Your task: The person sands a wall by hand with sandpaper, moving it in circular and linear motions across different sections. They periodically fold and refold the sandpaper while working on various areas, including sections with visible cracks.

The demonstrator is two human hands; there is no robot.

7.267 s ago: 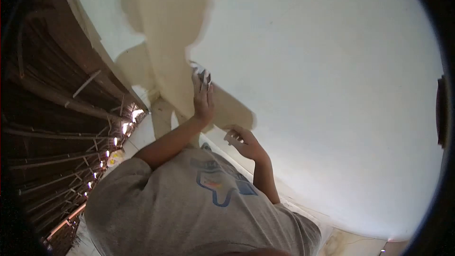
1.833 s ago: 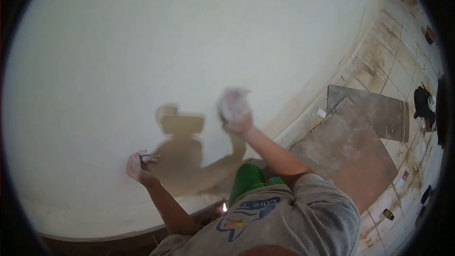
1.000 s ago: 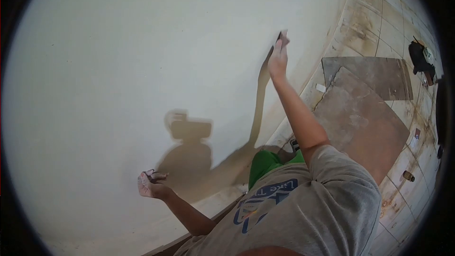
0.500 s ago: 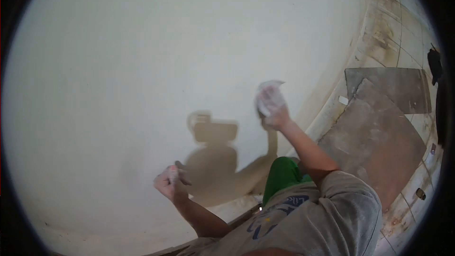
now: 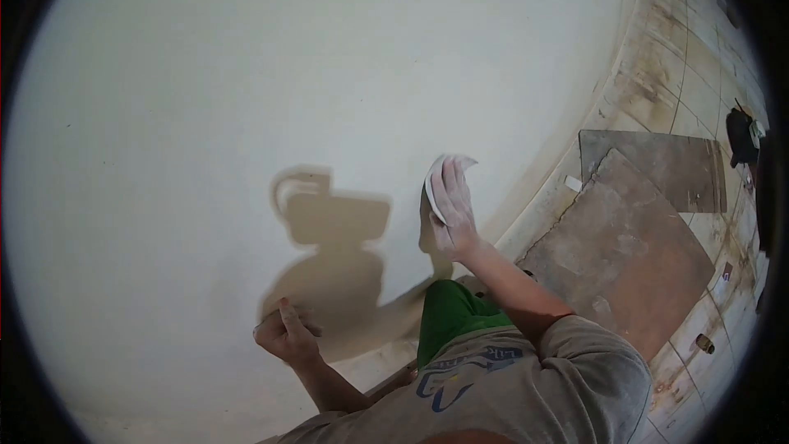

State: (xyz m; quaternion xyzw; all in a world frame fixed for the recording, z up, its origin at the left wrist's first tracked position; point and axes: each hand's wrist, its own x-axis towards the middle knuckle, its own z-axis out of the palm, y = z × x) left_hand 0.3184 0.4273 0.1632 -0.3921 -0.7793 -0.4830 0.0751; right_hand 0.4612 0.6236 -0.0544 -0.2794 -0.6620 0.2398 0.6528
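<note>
My right hand (image 5: 454, 205) is raised at the wall, its fingers laid over a curved white sheet of sandpaper (image 5: 432, 185). The sheet's far end curls out past my fingertips, and its underside is hidden. White dust coats those fingers. Lower and to the left, my left hand (image 5: 288, 332) hangs in front of the wall with nothing seen in it. Its fingers are loosely bent and the thumb stands apart. Pale wall (image 5: 246, 99) fills most of the view, with my shadow cast on it.
To the right, worn brown boards (image 5: 633, 251) lie on the stained tile floor (image 5: 649, 82). A small white piece (image 5: 573, 184) sits near the wall's base. Dark objects (image 5: 742, 138) are at the far right edge, and a small brownish item (image 5: 704, 344) lies on the tiles.
My right hand has moved a little left and down in view with the sandpaper, turning more upright. The left hand has shifted slightly down and left, and the view has tilted.
</note>
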